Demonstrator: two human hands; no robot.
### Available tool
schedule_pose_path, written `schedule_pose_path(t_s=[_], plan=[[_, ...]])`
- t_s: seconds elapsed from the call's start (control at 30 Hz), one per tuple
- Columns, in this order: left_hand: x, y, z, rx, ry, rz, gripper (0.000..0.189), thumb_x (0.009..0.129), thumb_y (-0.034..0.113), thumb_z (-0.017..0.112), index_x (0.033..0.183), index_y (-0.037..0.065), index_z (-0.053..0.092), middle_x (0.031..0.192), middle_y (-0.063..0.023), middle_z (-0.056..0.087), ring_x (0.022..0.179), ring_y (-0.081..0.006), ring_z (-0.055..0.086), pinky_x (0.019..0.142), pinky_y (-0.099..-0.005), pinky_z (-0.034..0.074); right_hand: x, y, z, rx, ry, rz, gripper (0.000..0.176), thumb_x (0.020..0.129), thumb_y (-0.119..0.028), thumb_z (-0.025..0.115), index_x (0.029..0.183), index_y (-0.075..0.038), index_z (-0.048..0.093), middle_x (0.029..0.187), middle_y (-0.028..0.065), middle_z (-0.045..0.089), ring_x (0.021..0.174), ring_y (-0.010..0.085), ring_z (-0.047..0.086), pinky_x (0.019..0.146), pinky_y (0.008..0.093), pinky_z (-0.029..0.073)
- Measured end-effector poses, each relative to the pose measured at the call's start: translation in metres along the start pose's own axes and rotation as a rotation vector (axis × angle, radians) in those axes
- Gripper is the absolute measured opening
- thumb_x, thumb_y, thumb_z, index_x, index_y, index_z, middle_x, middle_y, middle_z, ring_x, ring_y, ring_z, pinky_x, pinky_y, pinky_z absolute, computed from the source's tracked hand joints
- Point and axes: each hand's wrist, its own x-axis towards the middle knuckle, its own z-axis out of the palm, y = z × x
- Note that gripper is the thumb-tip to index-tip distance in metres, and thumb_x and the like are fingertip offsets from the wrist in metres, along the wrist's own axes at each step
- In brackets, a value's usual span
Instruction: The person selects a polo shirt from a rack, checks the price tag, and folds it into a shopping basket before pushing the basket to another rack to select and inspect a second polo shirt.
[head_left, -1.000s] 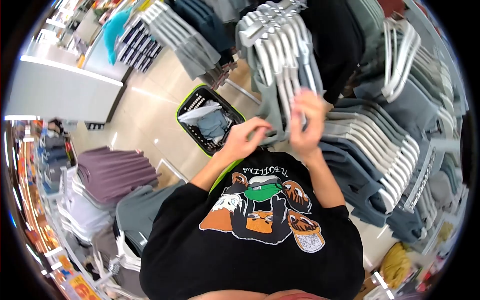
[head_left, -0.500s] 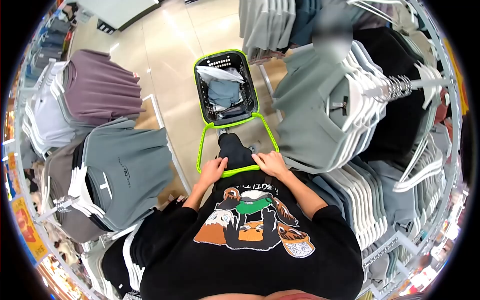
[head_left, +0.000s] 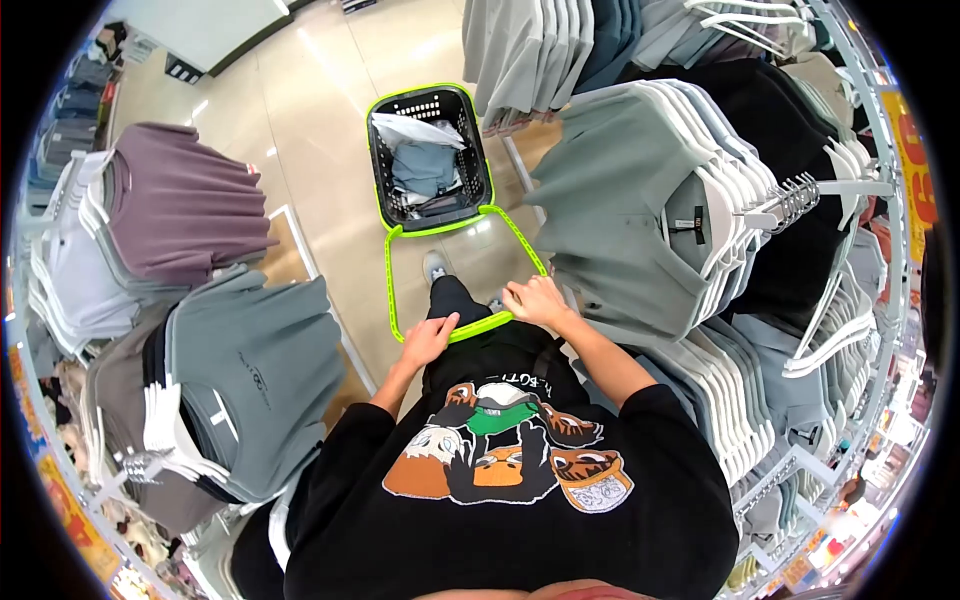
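A black shopping basket (head_left: 378,170) with a lime-green rim stands on the floor ahead of me. Inside lie folded grey-blue clothes (head_left: 425,168) and a white item (head_left: 415,130) on top. From its near side a long lime-green handle (head_left: 392,285) reaches back towards my waist. My left hand (head_left: 428,338) is closed around the left part of the handle's crossbar. At the right corner, my right hand (head_left: 535,300) grips the same bar, its fingers curled over it.
Grey-green T-shirts (head_left: 620,200) hang on a rack close on my right. To my left hang a purple T-shirt (head_left: 185,205) and a grey-blue one (head_left: 265,370) on white hangers. Tiled floor (head_left: 310,130) runs between the racks; a white counter (head_left: 215,30) stands far left.
The handle has tilted, its right end rising as my right hand moved forward. The basket appears slightly further left and up in view. A grey shoe now shows more clearly.
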Motion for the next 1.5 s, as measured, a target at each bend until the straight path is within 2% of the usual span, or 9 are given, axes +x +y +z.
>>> schedule_pose_path(t_s=[0.27,0.4,0.87,1.03,1.07,1.17,1.23,1.37,1.5], plan=[[0.037,-0.004,-0.100,0.163,-0.002,0.022,0.078,0.099,0.070,0.038,0.090,0.002,0.076,0.089,-0.0281,0.070,0.093,-0.0472,0.067,0.085,-0.0528,0.051,0.075,-0.042,-0.007,0.061,0.150,0.058,0.034,0.093,-0.036,0.055,0.078,-0.010,0.070,0.062,0.0195,0.064,0.062,0.0417,0.065,0.061,0.0537,0.051],[0.045,-0.018,-0.132,0.178,-0.005,0.024,0.079,0.098,0.070,0.039,0.089,0.001,0.075,0.087,-0.0292,0.069,0.092,-0.0474,0.067,0.085,-0.0524,0.051,0.099,-0.060,-0.004,0.115,0.090,0.088,0.037,0.093,-0.041,0.054,0.082,-0.011,0.074,0.067,0.0212,0.067,0.065,0.0428,0.066,0.065,0.0540,0.053],[0.058,-0.084,-0.144,0.121,0.033,-0.087,0.078,0.096,0.071,0.042,0.088,0.001,0.074,0.083,-0.0264,0.069,0.088,-0.0448,0.068,0.083,-0.0505,0.051,0.137,-0.089,0.031,0.039,-0.095,0.059,0.046,0.091,-0.046,0.053,0.069,-0.009,0.070,0.061,0.0199,0.065,0.058,0.0401,0.065,0.061,0.0518,0.053],[0.080,-0.078,-0.145,0.080,0.028,-0.024,0.076,0.096,0.071,0.043,0.094,0.002,0.076,0.086,-0.0236,0.072,0.090,-0.0419,0.070,0.087,-0.0477,0.050,0.153,-0.082,0.016,0.033,-0.038,0.196,0.044,0.095,-0.042,0.050,0.082,-0.007,0.072,0.074,0.0235,0.069,0.071,0.0437,0.068,0.072,0.0541,0.053],[0.087,-0.078,-0.144,0.089,0.021,-0.012,0.076,0.096,0.071,0.043,0.094,0.002,0.076,0.086,-0.0236,0.072,0.090,-0.0419,0.070,0.087,-0.0477,0.050,0.154,-0.077,0.018,0.030,0.105,0.191,0.041,0.093,-0.039,0.054,0.076,-0.006,0.071,0.066,0.0221,0.066,0.064,0.0430,0.065,0.071,0.0523,0.053],[0.110,-0.062,-0.143,0.033,0.004,0.056,0.075,0.096,0.071,0.043,0.096,0.003,0.077,0.087,-0.0219,0.073,0.092,-0.0394,0.071,0.089,-0.0465,0.050,0.162,-0.058,0.014,-0.040,0.170,0.262,0.039,0.093,-0.036,0.054,0.077,-0.005,0.072,0.069,0.0206,0.068,0.070,0.0395,0.066,0.084,0.0472,0.052],[0.121,-0.050,-0.150,0.017,-0.003,0.050,0.075,0.097,0.071,0.044,0.093,0.003,0.076,0.078,-0.0162,0.072,0.084,-0.0321,0.072,0.087,-0.0431,0.050,0.170,-0.049,0.012,-0.062,0.306,0.258,0.036,0.094,-0.031,0.054,0.079,-0.005,0.072,0.071,0.0180,0.069,0.078,0.0348,0.067,0.097,0.0426,0.046],[0.154,-0.043,-0.173,-0.007,-0.075,0.012,0.077,0.097,0.071,0.044,0.085,0.002,0.075,0.065,-0.0100,0.067,0.071,-0.0253,0.069,0.080,-0.0402,0.051,0.199,-0.041,0.005,-0.047,0.354,0.247,0.032,0.095,-0.030,0.053,0.084,-0.006,0.072,0.074,0.0163,0.069,0.081,0.0314,0.066,0.102,0.0438,0.039],[0.181,-0.046,-0.197,-0.145,-0.065,-0.019,0.077,0.099,0.068,0.045,0.070,0.001,0.070,0.053,-0.0065,0.060,0.048,-0.0172,0.058,0.056,-0.0338,0.047,0.236,-0.042,0.001,-0.091,0.412,0.288,0.032,0.094,-0.029,0.053,0.084,-0.006,0.073,0.079,0.0176,0.070,0.081,0.0312,0.067,0.102,0.0432,0.040]])
